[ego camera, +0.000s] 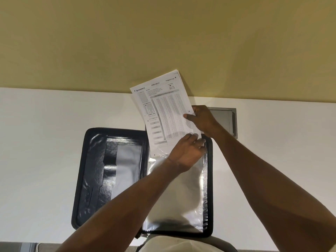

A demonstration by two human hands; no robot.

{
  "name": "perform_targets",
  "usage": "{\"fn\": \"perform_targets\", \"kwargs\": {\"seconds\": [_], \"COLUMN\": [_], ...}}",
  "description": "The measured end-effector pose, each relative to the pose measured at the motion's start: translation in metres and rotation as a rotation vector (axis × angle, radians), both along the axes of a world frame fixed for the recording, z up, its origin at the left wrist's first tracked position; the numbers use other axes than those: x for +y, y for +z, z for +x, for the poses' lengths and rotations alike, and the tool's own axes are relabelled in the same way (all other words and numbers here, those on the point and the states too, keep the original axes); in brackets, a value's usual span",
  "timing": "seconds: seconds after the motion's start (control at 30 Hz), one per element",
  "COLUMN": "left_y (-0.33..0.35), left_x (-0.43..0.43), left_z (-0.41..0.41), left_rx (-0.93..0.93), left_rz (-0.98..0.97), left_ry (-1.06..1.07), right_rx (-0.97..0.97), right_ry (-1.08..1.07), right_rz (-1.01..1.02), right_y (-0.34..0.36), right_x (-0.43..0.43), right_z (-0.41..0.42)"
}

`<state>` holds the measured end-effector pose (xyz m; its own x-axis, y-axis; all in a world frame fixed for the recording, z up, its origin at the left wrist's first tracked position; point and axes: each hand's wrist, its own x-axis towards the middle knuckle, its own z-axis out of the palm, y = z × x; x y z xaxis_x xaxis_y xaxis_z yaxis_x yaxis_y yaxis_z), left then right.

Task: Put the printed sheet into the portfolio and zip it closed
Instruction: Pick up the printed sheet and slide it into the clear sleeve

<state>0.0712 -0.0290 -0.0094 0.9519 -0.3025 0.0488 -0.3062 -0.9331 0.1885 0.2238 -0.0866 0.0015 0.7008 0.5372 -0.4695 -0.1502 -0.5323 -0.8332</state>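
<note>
A black zip portfolio (94, 171) lies open flat on the white table, with clear plastic sleeves (178, 200) on its right half. The printed sheet (161, 108), an answer form with rows of small bubbles, stands tilted above the sleeves, its lower end at the sleeve's top opening. My right hand (203, 120) grips the sheet's right edge, thumb on the printed face. My left hand (185, 153) pinches the top edge of the plastic sleeve at the sheet's bottom corner. The sheet's lowest strip shows through the plastic.
The white table (45, 133) runs back to a yellow wall (163, 33). A grey metal cable hatch (227, 120) is set in the table behind my right hand. The table's front edge lies just below the portfolio, over my lap.
</note>
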Motion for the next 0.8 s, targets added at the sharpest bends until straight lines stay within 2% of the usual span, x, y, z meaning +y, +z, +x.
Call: {"fn": "perform_targets", "kwargs": {"seconds": [0.33, 0.53, 0.8], "left_y": [0.004, 0.005, 0.001], "left_x": [-0.002, 0.006, 0.007], "left_z": [0.005, 0.004, 0.012], "left_rx": [-0.038, -0.085, 0.060], "left_rz": [0.076, 0.144, -0.016], "left_ry": [-0.047, -0.223, -0.218], "right_rx": [0.029, 0.060, 0.073], "right_ry": [-0.022, -0.028, -0.031], "right_rz": [-0.012, -0.041, -0.070], "right_y": [0.004, -0.002, -0.007], "right_x": [0.000, -0.003, -0.008], "right_z": [-0.002, 0.001, 0.002]}}
